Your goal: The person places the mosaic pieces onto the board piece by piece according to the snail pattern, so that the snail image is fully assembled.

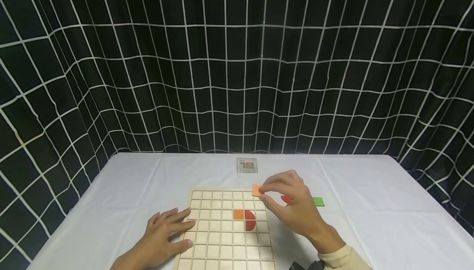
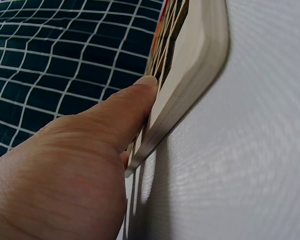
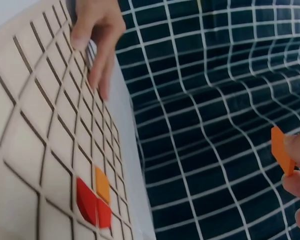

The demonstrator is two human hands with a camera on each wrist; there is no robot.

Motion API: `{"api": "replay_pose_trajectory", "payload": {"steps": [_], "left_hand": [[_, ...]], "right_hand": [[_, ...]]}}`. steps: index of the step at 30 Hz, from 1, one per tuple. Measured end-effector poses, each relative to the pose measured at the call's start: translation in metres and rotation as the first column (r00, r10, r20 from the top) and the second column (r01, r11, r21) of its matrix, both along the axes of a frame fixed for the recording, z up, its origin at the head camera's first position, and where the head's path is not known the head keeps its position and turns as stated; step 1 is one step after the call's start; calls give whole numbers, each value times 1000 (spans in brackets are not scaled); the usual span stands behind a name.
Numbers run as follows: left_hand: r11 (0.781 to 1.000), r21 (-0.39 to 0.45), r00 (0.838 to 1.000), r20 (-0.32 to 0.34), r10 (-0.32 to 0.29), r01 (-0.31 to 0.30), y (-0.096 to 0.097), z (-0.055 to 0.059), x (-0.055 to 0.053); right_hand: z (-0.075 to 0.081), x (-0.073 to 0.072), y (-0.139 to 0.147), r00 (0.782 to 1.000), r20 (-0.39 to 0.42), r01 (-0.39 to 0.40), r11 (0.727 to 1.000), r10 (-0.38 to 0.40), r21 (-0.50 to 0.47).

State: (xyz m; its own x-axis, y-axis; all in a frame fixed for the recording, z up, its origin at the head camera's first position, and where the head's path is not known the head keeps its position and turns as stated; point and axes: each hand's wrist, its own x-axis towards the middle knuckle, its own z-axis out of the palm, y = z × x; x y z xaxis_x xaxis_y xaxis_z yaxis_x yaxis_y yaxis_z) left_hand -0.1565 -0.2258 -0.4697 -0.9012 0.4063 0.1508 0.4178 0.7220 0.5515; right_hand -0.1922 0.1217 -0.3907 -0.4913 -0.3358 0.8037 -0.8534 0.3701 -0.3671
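A cream gridded board (image 1: 214,239) lies on the white cloth. My left hand (image 1: 163,237) is spread at its left side, fingertips and thumb resting on the edge; the left wrist view shows the thumb (image 2: 125,107) against the rim. In two neighbouring columns of the board sit an orange square tile (image 1: 238,214) and two red quarter-round tiles (image 1: 250,220), which together make a half circle. Above the board's far right corner, my right hand (image 1: 292,206) pinches another orange tile (image 3: 281,151) between thumb and fingertips.
Beyond the board lies a small clear card (image 1: 247,165) with a reddish picture and a grid. A red piece (image 1: 285,199), partly hidden by the right hand, and a green tile (image 1: 319,201) lie on the table to the right. Dark white-gridded netting (image 1: 237,76) surrounds the table.
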Motion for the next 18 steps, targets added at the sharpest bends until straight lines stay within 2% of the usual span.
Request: {"api": "replay_pose_trajectory", "payload": {"steps": [5, 10, 18], "left_hand": [[1000, 0, 1000, 4, -1, 1, 1, 0, 0], [1000, -2, 1000, 7, -6, 6, 1, 0, -1], [1000, -6, 1000, 8, 10, -10, 1, 0, 0]], "right_hand": [[-9, 1, -15, 1000, 1, -23, 1000, 23, 5], [-24, 1, -23, 999, 23, -28, 1000, 28, 5], [-49, -1, -30, 997, 69, -42, 997, 37, 68]]}}
